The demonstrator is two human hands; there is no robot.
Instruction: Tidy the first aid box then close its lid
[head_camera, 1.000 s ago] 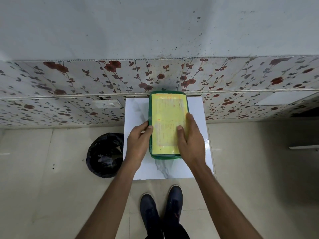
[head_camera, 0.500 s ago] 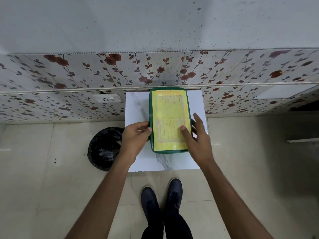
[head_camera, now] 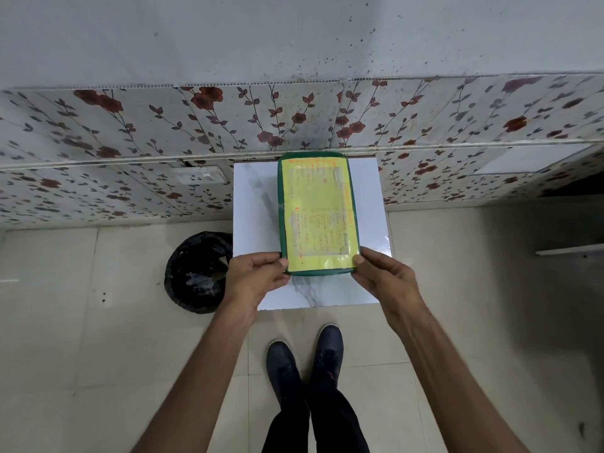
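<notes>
The first aid box (head_camera: pixel 316 212) is green with a yellow printed sheet taped over its lid. It lies lengthwise on a small white marble-patterned table (head_camera: pixel 255 204), and its lid is down. My left hand (head_camera: pixel 253 281) grips the near left corner of the box, thumb on top. My right hand (head_camera: pixel 384 277) grips the near right corner in the same way. The inside of the box is hidden.
The table stands against a wall with floral panels (head_camera: pixel 163 125) and a white socket (head_camera: pixel 198 175). A bin lined with a black bag (head_camera: pixel 196 273) sits on the tiled floor left of the table. My two dark shoes (head_camera: pixel 304 364) are below the table's front edge.
Both hands have slid from the middle of the lid's sides down to the near corners of the box. The lid stays down.
</notes>
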